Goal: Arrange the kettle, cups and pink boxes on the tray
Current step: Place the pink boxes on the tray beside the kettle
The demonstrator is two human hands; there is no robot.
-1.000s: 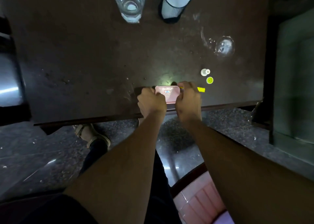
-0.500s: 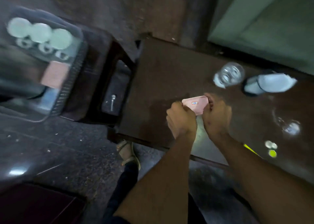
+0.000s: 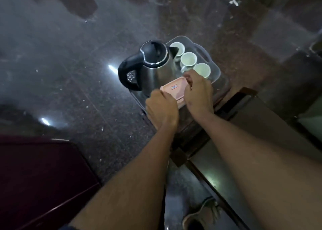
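Observation:
A pink box (image 3: 173, 88) with a small label on its lid is gripped at its two ends by my left hand (image 3: 162, 108) and my right hand (image 3: 198, 92). It is over the near part of a clear plastic tray (image 3: 215, 71). A second pink edge shows just beneath it. On the tray a steel kettle (image 3: 156, 67) with a black lid and handle stands at the left. Three white cups (image 3: 189, 59) sit in a row at the tray's right side, beyond my right hand.
The tray rests on a small dark wooden stand (image 3: 195, 134). A dark table (image 3: 261, 118) lies to the right. Polished dark stone floor (image 3: 69, 73) spreads to the left, with a maroon seat (image 3: 34, 177) at lower left. My sandalled foot (image 3: 202, 214) shows below.
Both hands carried the pink box from the dark table's front edge leftward to the tray beside the kettle. The view turned from the table to the tray and stand.

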